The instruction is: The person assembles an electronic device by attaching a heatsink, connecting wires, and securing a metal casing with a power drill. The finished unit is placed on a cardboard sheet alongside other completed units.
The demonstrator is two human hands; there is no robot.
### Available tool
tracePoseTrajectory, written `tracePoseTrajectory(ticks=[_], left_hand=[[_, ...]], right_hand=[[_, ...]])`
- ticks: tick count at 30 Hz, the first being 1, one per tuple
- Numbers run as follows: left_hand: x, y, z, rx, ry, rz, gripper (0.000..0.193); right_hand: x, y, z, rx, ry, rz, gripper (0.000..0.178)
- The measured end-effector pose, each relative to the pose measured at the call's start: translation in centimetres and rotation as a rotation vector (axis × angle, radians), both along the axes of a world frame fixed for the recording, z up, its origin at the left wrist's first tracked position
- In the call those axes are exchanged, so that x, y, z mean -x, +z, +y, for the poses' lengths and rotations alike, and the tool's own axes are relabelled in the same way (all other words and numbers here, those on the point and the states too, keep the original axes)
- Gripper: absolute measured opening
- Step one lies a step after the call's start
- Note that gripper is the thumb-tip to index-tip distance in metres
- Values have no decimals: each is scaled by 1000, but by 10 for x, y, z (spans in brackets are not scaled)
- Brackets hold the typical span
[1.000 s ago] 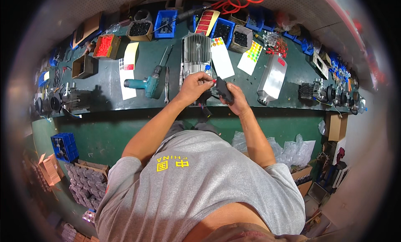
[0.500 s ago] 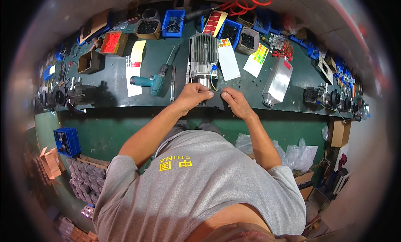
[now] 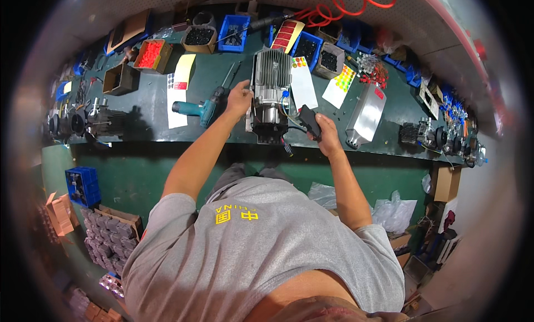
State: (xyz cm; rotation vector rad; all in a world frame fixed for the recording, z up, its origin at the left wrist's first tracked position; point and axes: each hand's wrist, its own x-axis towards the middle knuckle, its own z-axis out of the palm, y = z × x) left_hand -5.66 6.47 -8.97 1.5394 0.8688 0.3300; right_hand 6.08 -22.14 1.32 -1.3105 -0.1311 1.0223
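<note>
A finned metal motor (image 3: 272,72) lies on the bench before me, its black end toward me near the front edge. A blue connector (image 3: 286,94) and thin wires are at its right side. My left hand (image 3: 239,99) is at the motor's left side, fingers curled against its edge; the fingertips are partly hidden. My right hand (image 3: 329,134) grips a black box-shaped part (image 3: 309,122), held tilted just right of the motor. A dark cable runs between this part and the motor's near end. To the left of my left hand lies a teal cordless drill (image 3: 200,108).
A silver metal housing (image 3: 367,116) lies to the right. Sticker sheets (image 3: 303,88) lie beyond the motor. Blue bins (image 3: 232,33) and cardboard boxes (image 3: 150,55) of small parts line the back. More motor assemblies (image 3: 105,122) stand at both ends. A red coiled hose (image 3: 334,10) hangs above.
My left hand has moved from the motor's near end up to its left side. My right hand has shifted a little right, and the black part in it now shows.
</note>
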Motion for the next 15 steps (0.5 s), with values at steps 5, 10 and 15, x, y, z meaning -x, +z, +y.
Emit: tracePoseTrajectory(ticks=[5, 10, 15], left_hand=[[-8, -24, 6, -262, -46, 53, 30], [12, 8, -4, -236, -18, -114, 22], [29, 59, -38, 25, -275, -208, 20]], right_hand=[[-3, -25, -7, -104, -77, 180, 34], [2, -44, -5, -178, -93, 459, 34], [6, -40, 5, -211, -3, 592, 36]])
